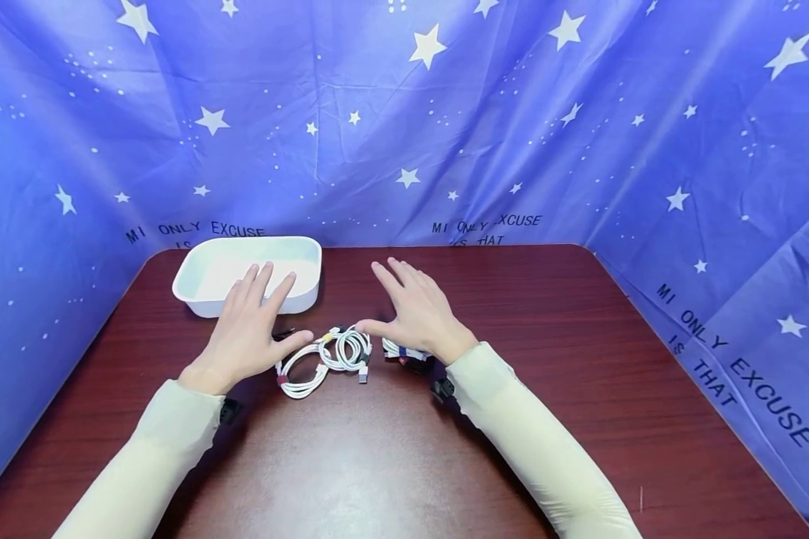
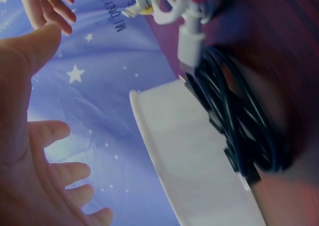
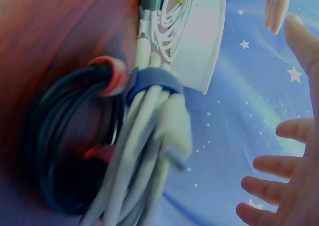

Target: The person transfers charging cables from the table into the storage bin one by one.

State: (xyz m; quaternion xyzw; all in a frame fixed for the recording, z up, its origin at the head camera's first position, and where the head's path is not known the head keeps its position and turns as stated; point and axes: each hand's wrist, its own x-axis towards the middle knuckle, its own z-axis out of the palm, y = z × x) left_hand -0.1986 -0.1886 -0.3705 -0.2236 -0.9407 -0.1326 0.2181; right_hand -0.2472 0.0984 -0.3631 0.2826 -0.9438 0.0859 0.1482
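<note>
My left hand (image 1: pixel 243 337) hovers with spread fingers, overlapping the front of a white plastic basin (image 1: pixel 205 308) in the head view. My right hand (image 1: pixel 421 311) is likewise spread, palm down and holding nothing. Between them lie two coiled white cables, one with a red tie (image 1: pixel 282 380) and one with a dark tie (image 1: pixel 362 358). A coiled black cable (image 2: pixel 234 111) lies near the basin, mostly hidden by my left hand in the head view. Under my right hand are a white cable bundle with a blue strap (image 3: pixel 154 81) and a black cable coil with red ties (image 3: pixel 50 136).
The dark red wooden table (image 1: pixel 350 464) has rounded back corners. A blue curtain (image 1: pixel 377 150) with white stars and printed letters surrounds it at the back and sides. A small dark device (image 1: pixel 443 388) shows at my right wrist, another (image 1: pixel 229 411) at my left.
</note>
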